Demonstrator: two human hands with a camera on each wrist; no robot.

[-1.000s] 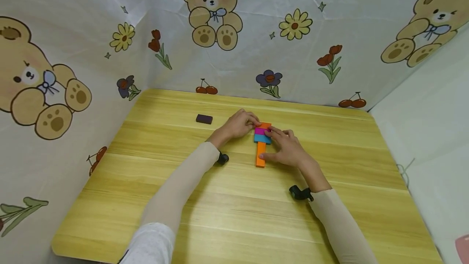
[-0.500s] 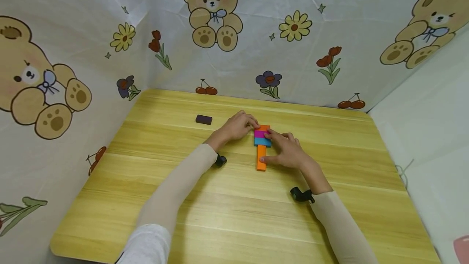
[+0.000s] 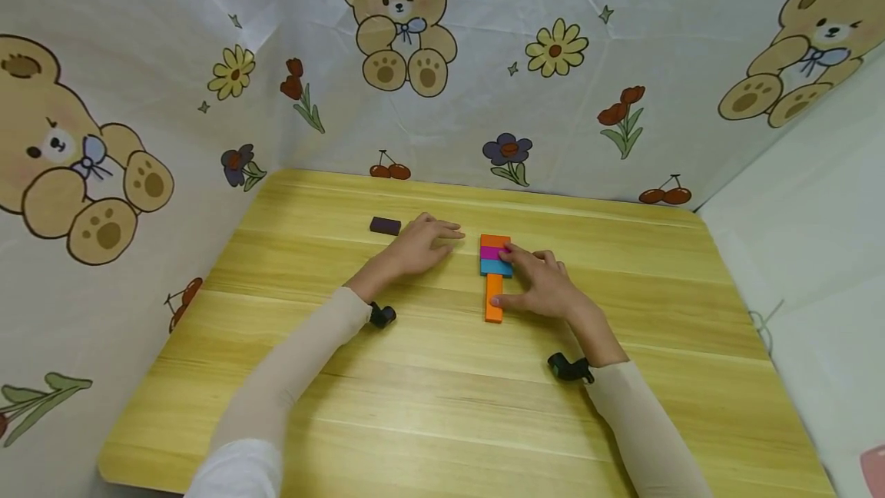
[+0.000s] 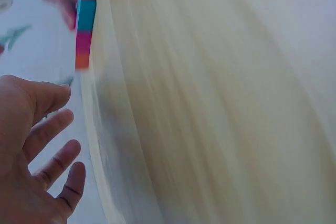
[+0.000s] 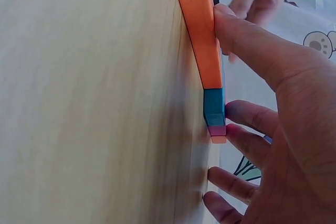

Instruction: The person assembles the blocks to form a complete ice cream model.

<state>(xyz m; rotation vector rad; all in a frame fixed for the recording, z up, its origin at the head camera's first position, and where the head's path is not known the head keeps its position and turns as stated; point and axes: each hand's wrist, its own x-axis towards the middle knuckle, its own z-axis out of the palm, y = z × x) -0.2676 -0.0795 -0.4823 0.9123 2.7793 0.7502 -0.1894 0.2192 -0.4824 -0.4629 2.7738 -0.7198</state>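
On the wooden table a row of coloured blocks lies end to end: a long orange block point(image 3: 494, 312) nearest the person, then a blue block point(image 3: 495, 267), a magenta block point(image 3: 489, 253) and a second orange block point(image 3: 495, 240). My right hand point(image 3: 546, 283) rests on the row from the right, its thumb point(image 5: 228, 22) on the long orange block and two fingertips at the blue and magenta ones. My left hand point(image 3: 418, 246) is apart from the row, to its left, with fingers spread and nothing in them. Just beyond that hand lies a dark block point(image 3: 385, 226).
A white cloth point(image 3: 470, 114) printed with bears and flowers stands behind the table point(image 3: 442, 406) and along its left side. A plain white surface point(image 3: 830, 252) borders the right side. Black wrist cameras hang beneath both forearms.
My left hand has let go of the far orange block and moved left, toward the dark block, its fingers spreading. The right hand stays on the row of blocks.
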